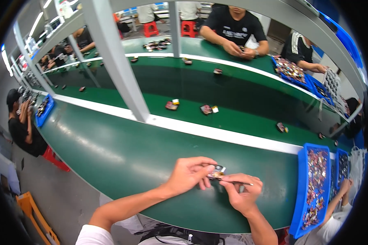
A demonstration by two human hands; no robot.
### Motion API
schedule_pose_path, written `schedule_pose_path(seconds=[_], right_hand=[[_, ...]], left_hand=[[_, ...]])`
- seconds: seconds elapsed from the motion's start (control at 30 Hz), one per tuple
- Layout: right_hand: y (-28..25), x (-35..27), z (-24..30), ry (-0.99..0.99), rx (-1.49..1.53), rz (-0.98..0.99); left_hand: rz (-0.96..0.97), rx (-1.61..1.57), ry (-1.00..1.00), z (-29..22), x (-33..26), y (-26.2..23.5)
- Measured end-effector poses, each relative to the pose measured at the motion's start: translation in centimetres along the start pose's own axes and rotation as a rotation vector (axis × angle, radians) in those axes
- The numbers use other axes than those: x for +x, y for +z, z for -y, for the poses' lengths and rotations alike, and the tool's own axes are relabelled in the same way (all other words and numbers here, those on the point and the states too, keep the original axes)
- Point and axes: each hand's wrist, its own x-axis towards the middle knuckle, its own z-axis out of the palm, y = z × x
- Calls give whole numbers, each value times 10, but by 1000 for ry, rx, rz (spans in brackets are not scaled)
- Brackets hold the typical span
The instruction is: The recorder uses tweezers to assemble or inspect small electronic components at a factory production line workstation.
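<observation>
Over the green worktop [110, 143], my left hand [187, 174] pinches a small dark electronic part [217, 172] with a pale edge and a coppery patch. Between thumb and fingers of my right hand [244, 192] lies a slim dark stick-like tool [244, 183]; its exact kind is too small to tell. The tool's inner end meets the lower right side of the part, and my fingers cover some of both.
A blue tray [301, 179] of small reddish parts stands at my right, a person's hands beyond it. Past a white rail [192, 129] runs a dark green conveyor [159, 81] carrying scattered small assemblies. A grey post [120, 61] rises ahead. Other people sit around.
</observation>
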Motion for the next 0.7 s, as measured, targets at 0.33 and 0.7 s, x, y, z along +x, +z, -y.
schedule_pose_path(seconds=[0.33, 0.7], right_hand=[[5, -4, 0, -156, -129, -8], [-10, -3, -9, -266, -185, 53]], left_hand=[[-25, 107, 37, 2, 3, 5], [-43, 115, 51, 6, 9, 19]])
